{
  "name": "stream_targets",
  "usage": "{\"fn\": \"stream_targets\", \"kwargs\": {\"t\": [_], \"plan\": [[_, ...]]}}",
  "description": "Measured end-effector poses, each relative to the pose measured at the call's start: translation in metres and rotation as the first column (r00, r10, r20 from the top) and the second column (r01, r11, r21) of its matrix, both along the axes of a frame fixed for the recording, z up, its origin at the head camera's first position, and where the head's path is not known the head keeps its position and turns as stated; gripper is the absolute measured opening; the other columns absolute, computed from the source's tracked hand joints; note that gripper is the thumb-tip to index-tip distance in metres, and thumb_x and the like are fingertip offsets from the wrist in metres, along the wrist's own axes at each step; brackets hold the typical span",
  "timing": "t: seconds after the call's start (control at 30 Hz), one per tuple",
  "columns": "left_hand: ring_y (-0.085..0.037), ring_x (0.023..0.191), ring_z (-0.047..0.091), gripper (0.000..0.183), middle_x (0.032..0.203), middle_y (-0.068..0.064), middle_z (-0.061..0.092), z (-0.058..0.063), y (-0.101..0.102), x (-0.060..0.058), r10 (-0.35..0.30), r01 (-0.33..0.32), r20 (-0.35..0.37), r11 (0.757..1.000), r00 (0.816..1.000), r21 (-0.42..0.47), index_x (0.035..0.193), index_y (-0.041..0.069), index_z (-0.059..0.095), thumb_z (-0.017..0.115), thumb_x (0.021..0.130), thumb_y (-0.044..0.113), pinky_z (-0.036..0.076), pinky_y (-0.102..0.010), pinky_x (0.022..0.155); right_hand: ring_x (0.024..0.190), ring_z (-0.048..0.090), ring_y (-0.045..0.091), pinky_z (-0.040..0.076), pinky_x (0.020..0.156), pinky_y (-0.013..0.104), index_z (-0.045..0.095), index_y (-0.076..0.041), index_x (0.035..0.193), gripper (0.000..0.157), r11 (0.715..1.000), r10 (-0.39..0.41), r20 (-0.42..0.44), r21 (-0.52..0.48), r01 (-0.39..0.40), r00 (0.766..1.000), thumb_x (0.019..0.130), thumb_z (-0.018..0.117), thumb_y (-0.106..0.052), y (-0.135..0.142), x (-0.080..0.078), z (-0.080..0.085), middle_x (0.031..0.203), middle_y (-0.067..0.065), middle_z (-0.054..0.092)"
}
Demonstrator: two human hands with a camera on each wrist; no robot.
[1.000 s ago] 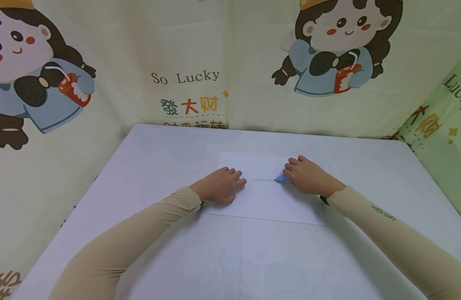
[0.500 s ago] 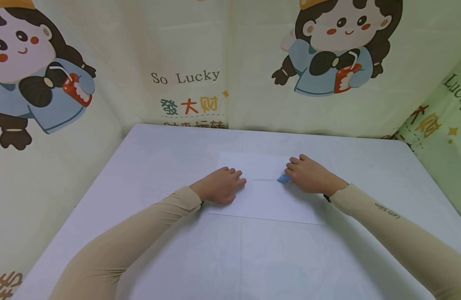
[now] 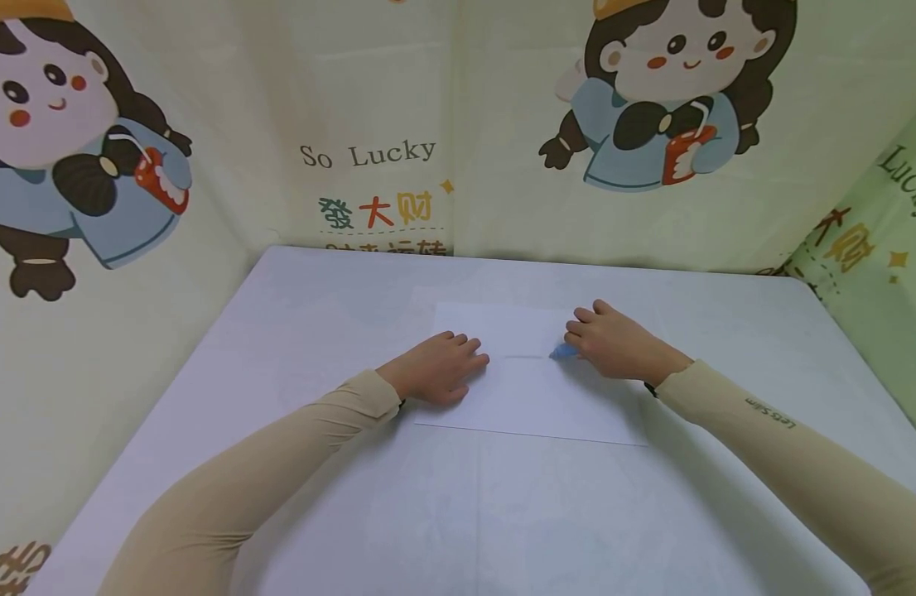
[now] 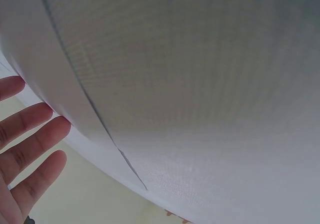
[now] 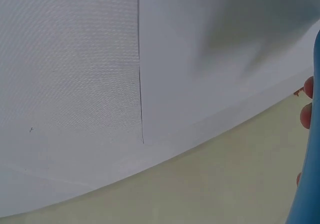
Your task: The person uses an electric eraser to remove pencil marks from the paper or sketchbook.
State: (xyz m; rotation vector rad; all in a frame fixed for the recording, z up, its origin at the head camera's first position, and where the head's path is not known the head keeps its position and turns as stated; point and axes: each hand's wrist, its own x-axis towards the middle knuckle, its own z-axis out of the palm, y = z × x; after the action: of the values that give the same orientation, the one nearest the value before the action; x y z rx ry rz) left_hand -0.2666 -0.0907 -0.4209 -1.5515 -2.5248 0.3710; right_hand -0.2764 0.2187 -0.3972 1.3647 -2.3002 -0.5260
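Observation:
A sheet of white paper (image 3: 532, 406) lies on the white table, hard to tell from its surface. My left hand (image 3: 439, 368) rests on the sheet's left side with fingers spread and fairly straight; its fingers (image 4: 37, 139) also show in the left wrist view. My right hand (image 3: 618, 341) grips a thick blue pen (image 3: 565, 351) over the right part of the paper, tip pointing left. A faint horizontal line (image 3: 523, 357) runs on the paper between the hands. In the right wrist view the pen's body (image 5: 311, 149) hides most of the fingers. Whether the tip touches the paper, I cannot tell.
The white table (image 3: 339, 513) reaches back to a pale curtain (image 3: 503, 124) printed with cartoon figures and lettering. More curtain hangs along the left and right sides. The paper's straight edge (image 5: 140, 93) shows against the textured table in the right wrist view.
My right hand and the pen have shifted slightly to the right, then a little toward the back of the table. My left hand and the paper stay where they were.

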Motion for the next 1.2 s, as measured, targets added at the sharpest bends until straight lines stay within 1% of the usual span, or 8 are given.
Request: {"fn": "stream_targets", "kwargs": {"t": [0.27,0.43,0.7,0.93,1.2], "plan": [[-0.019,0.081,0.053,0.034,0.096,-0.003,0.054,0.0022,-0.0008,0.0004,-0.003,0.003,0.003,1.000,1.000,-0.004,0.114,0.012,0.051,0.054,0.086,0.031,0.044,-0.032,0.078,0.067,0.039,0.018,0.029,0.064,0.030,0.058,-0.007,0.077,0.025,1.000,0.006,0.001,0.009,-0.006,1.000,0.070,0.078,-0.020,-0.0016,-0.0003,-0.0026,0.070,0.001,0.054],[-0.019,0.081,0.053,0.033,0.097,-0.003,0.054,0.0015,-0.0010,-0.0005,-0.004,0.004,0.005,1.000,1.000,-0.004,0.114,0.012,0.051,0.054,0.086,0.030,0.044,-0.032,0.077,0.067,0.039,0.018,0.030,0.064,0.030,0.058,-0.007,0.077,0.025,1.000,0.014,-0.005,0.012,-0.013,1.000,0.070,0.078,-0.020,-0.0038,-0.0007,-0.0030,0.070,0.001,0.054],[-0.018,0.080,0.052,0.033,0.096,-0.002,0.054,-0.0005,-0.0014,-0.0027,-0.004,0.004,0.005,1.000,1.000,0.002,0.113,0.013,0.051,0.054,0.085,0.032,0.043,-0.031,0.076,0.067,0.039,0.019,0.031,0.065,0.030,0.058,-0.007,0.077,0.022,1.000,0.010,0.010,0.009,-0.010,1.000,0.072,0.077,-0.018,-0.0084,-0.0004,-0.0013,0.071,0.001,0.055],[-0.017,0.080,0.051,0.034,0.096,-0.002,0.053,-0.0014,-0.0010,-0.0034,-0.004,0.004,0.000,1.000,1.000,-0.003,0.114,0.014,0.051,0.054,0.085,0.032,0.043,-0.031,0.077,0.066,0.038,0.018,0.029,0.064,0.030,0.057,-0.007,0.074,0.023,1.000,0.005,0.012,0.006,-0.005,1.000,0.072,0.076,-0.019,-0.0067,-0.0004,-0.0020,0.069,0.001,0.053],[-0.017,0.078,0.051,0.033,0.094,-0.002,0.053,-0.0020,-0.0009,-0.0036,-0.005,0.005,-0.013,1.000,1.000,-0.001,0.112,0.013,0.051,0.054,0.085,0.032,0.043,-0.030,0.075,0.067,0.038,0.018,0.029,0.064,0.030,0.057,-0.008,0.074,0.024,1.000,0.003,0.012,0.004,-0.003,1.000,0.072,0.077,-0.020,-0.0035,-0.0005,-0.0029,0.068,0.001,0.052]]}}
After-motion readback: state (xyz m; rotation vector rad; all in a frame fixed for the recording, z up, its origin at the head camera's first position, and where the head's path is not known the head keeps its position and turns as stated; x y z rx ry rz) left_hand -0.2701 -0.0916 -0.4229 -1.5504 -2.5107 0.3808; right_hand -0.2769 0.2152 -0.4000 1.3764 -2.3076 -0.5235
